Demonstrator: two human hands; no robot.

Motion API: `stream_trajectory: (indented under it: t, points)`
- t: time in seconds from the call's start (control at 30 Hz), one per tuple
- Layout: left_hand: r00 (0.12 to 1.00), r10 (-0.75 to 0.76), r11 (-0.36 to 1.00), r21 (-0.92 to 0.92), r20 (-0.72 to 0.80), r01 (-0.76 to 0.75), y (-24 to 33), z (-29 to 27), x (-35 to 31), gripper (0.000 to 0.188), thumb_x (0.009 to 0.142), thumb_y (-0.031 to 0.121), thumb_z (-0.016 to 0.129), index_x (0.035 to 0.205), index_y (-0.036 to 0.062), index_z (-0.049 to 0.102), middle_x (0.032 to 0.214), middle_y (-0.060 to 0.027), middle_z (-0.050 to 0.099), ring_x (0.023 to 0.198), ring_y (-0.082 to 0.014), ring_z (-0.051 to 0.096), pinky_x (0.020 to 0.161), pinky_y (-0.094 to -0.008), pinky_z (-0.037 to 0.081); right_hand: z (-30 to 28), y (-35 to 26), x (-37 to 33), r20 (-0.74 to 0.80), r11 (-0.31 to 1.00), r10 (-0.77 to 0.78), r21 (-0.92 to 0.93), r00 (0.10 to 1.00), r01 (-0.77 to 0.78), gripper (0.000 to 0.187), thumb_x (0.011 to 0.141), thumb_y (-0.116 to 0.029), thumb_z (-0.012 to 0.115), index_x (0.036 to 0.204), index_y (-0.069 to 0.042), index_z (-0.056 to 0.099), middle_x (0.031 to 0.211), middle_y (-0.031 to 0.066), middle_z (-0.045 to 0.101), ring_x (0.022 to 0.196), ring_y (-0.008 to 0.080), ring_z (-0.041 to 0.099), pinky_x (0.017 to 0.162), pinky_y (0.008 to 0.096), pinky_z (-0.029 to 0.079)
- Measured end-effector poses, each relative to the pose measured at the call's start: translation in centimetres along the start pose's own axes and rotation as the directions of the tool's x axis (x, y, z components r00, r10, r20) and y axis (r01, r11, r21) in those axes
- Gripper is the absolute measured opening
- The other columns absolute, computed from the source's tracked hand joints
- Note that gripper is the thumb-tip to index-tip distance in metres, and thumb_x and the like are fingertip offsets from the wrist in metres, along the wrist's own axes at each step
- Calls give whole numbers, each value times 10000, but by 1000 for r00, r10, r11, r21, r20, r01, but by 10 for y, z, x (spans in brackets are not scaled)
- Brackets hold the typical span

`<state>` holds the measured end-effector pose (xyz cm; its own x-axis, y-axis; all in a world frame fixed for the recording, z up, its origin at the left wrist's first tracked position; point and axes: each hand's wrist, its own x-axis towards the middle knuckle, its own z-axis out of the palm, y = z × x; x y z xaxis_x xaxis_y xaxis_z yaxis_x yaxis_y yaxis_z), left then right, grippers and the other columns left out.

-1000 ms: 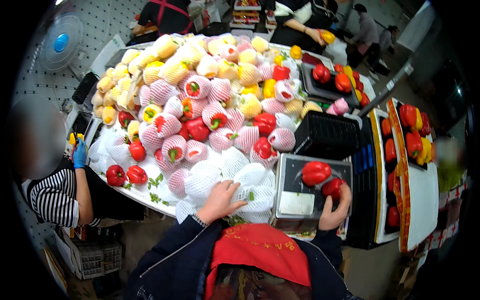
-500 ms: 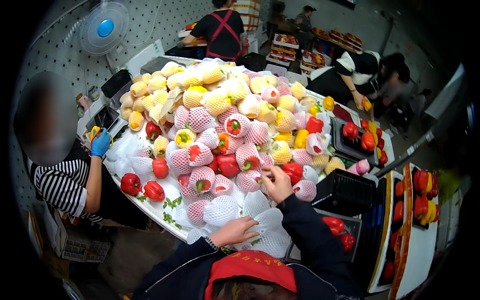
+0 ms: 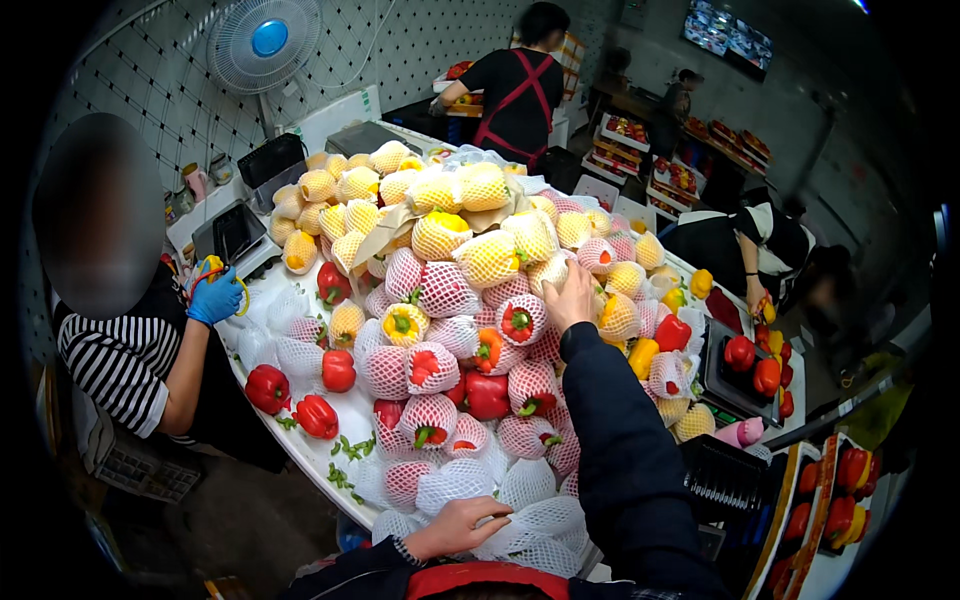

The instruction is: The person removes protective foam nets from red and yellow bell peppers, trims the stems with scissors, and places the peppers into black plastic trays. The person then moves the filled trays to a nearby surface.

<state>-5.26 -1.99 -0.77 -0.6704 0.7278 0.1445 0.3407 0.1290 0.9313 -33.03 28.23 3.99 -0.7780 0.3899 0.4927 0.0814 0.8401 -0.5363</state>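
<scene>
A large heap of bell peppers [image 3: 487, 396], many in pink, yellow or white foam nets, covers the table. My right hand [image 3: 573, 298] reaches into the heap's upper middle, fingers apart, against a pepper in a pale net [image 3: 547, 273]; its fingertips are partly hidden among the peppers. Low in the view, my left hand [image 3: 458, 528] holds nothing and lies with its fingers extended over loose white foam nets [image 3: 535, 535]. Just beyond it sits a white-netted bundle [image 3: 455, 487], beside a pink-netted pepper [image 3: 405, 483].
At left, a person's blue-gloved hand [image 3: 215, 297] holds scissors and a yellow pepper. Bare red peppers [image 3: 317, 416] and green stem scraps [image 3: 352, 450] lie along the left table edge [image 3: 300, 465]. Black trays [image 3: 725, 470], a scale [image 3: 735, 370] and boxed peppers [image 3: 852, 470] stand right.
My right hand has moved forward, up the heap, from the lower right peppers. My left hand stays over the white nets. The whole view has shifted, with more of the far room showing.
</scene>
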Motion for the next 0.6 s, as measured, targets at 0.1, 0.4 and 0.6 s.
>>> stream_trajectory:
  t: [0.1, 0.4, 0.6]
  points:
    - [999, -44, 999, -18, -7, 44, -7, -4, -3, 180, 905, 102, 695, 1060, 13, 717, 973, -135, 722, 884, -280, 714, 770, -338, 554, -2, -36, 10, 144, 980, 127, -170, 982, -102, 653, 808, -268, 720, 1369, -30, 488, 1352, 244, 514, 1251, 435, 483, 1084, 509, 371]
    - [997, -59, 997, -55, -43, 57, -24, -2, -1, 166, 904, 88, 688, 1047, 9, 716, 964, -143, 723, 868, -287, 714, 762, -343, 552, 13, -105, 33, 358, 805, -478, -186, 802, 563, 901, 730, -399, 839, 1488, -153, 419, 1467, 242, 430, 1439, 418, 325, 1168, 569, 245]
    - [994, -74, 997, -44, -81, 70, -18, -7, -1, 159, 907, 75, 682, 1046, 6, 715, 954, -144, 722, 857, -284, 716, 760, -328, 549, 11, -97, 32, 353, 619, -660, -244, 663, 747, 833, 624, -227, 851, 1352, -79, 473, 1248, 271, 495, 1203, 433, 481, 1113, 513, 340]
